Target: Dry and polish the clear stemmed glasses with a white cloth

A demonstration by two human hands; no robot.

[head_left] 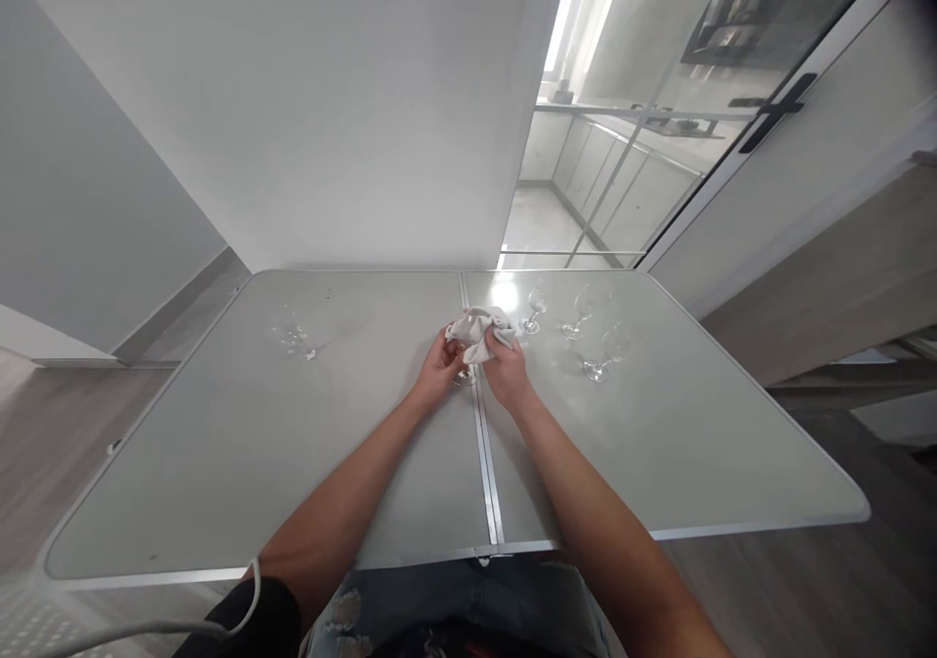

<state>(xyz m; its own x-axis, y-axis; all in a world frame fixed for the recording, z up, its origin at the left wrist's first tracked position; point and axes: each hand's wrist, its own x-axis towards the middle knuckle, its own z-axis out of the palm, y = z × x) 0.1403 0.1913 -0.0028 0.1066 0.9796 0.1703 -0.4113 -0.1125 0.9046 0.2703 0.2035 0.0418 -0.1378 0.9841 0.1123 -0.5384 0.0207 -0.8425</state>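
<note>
Over the table's centre seam, my left hand (437, 365) is closed around a clear stemmed glass (464, 377), whose foot shows below the fingers. My right hand (505, 363) grips a white cloth (479, 330) pressed against the glass. Most of the bowl is hidden by the cloth and fingers. Right of my hands stand three clear stemmed glasses: one near glass (596, 370), one middle glass (573, 329) and one far glass (531, 324). Another clear glass (297, 336) is on the left half of the table.
The pale folding table (220, 463) has a metal rim and a metal seam (487, 472) down its middle. A white wall (366, 131) meets its far edge. Behind the right corner is a glazed door with a black handle (780, 111). A white cable (253, 599) runs past my left arm.
</note>
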